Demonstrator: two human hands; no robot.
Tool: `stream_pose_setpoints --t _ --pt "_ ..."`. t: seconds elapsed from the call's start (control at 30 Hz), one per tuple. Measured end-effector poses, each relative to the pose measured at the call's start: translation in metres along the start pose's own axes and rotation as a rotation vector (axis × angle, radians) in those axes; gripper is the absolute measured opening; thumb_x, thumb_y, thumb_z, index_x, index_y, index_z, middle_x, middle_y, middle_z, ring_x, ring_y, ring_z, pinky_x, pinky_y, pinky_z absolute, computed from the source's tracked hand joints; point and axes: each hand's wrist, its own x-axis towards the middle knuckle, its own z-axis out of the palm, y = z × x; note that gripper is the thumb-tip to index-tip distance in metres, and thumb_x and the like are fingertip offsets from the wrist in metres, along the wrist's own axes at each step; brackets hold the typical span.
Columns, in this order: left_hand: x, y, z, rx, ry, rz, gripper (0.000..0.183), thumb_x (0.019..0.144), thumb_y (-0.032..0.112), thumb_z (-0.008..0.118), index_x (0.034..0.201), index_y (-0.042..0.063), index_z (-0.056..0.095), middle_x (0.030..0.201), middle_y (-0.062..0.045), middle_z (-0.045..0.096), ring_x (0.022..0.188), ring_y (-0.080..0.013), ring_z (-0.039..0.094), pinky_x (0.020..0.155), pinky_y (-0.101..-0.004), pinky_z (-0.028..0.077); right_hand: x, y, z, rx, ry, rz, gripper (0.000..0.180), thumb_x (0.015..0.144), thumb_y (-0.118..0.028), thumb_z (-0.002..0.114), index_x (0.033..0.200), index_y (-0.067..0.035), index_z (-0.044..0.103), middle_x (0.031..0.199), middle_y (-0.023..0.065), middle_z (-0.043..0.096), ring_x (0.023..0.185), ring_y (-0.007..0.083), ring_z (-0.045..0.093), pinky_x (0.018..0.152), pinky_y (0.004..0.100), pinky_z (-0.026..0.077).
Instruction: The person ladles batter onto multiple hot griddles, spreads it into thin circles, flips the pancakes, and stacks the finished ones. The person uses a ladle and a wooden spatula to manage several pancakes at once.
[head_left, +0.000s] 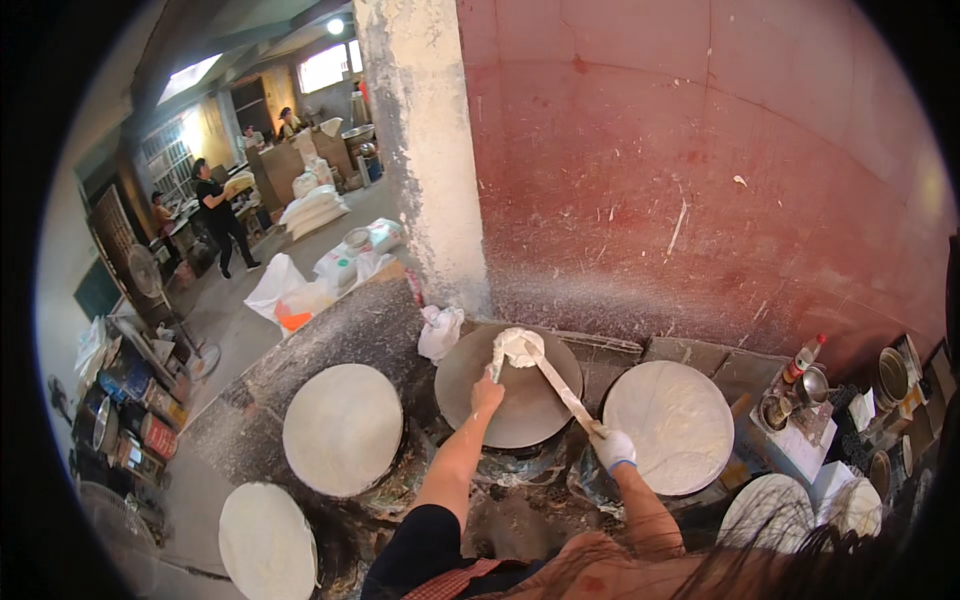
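A mound of wet white batter or dough (517, 346) lies near the far edge of a round griddle (472, 390) at the centre. My left hand (487, 394), bare, grips a batter-coated tool, probably a scraper (498, 360), at the left side of the mound. In a white glove, my right hand (615, 448) is closed on a long wooden paddle (562, 390), whose far end rests in the batter. To the left, a griddle is covered by a pale round sheet (345, 430); another pale sheet (669, 427) covers the griddle to the right.
Another pale round (266, 540) lies lower left. At the right, a stand (806, 442) holds a bottle (804, 358) and metal bowls (812, 384). A crumpled white bag (440, 332) sits beside the pillar (435, 150). Beyond the counter are sacks (313, 210), a fan (145, 271) and several people, one standing (217, 214).
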Motion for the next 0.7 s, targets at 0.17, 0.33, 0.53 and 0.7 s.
stream_pose_setpoints --t 0.17,0.33,0.53,0.7 --pt "-0.003 0.020 -0.005 0.036 0.044 0.120 0.073 0.084 0.013 0.061 0.149 0.027 0.032 0.106 -0.021 0.061 0.088 -0.0435 0.064 0.077 -0.0523 0.051 0.030 -0.009 0.021 0.975 0.189 0.333 0.037 0.080 -0.010 0.074 0.114 0.002 0.068 0.092 0.0067 0.073 0.081 0.0163 0.066 0.073 0.0283 0.050" --pt "0.029 0.043 -0.076 -0.408 0.284 0.072 0.076 0.085 0.011 0.060 0.151 0.028 0.027 0.104 -0.027 0.064 0.094 -0.0466 0.060 0.080 -0.0513 0.047 0.061 -0.038 0.055 -0.151 0.069 0.141 0.032 0.094 -0.038 0.055 0.101 -0.012 0.071 0.089 0.0207 0.067 0.084 0.0388 0.064 0.071 0.0460 0.051" --pt "-0.027 -0.034 -0.110 -0.952 -0.190 -0.056 0.074 0.085 -0.002 0.051 0.152 0.020 0.029 0.068 -0.006 0.055 0.051 -0.0143 0.050 0.046 -0.0313 0.041 0.112 -0.051 0.117 0.163 0.049 0.066 0.036 0.082 -0.036 0.067 0.104 -0.009 0.072 0.104 0.0187 0.068 0.098 0.0359 0.064 0.083 0.0412 0.051" --pt "-0.200 -0.154 -0.117 -1.265 -0.359 -0.353 0.060 0.089 -0.002 0.051 0.144 0.017 0.034 0.063 0.000 0.045 0.043 -0.0098 0.042 0.037 -0.0267 0.033 0.106 0.052 0.065 0.492 0.158 0.129 0.032 0.089 -0.028 0.064 0.107 -0.002 0.071 0.093 0.0149 0.073 0.083 0.0255 0.070 0.077 0.0352 0.052"
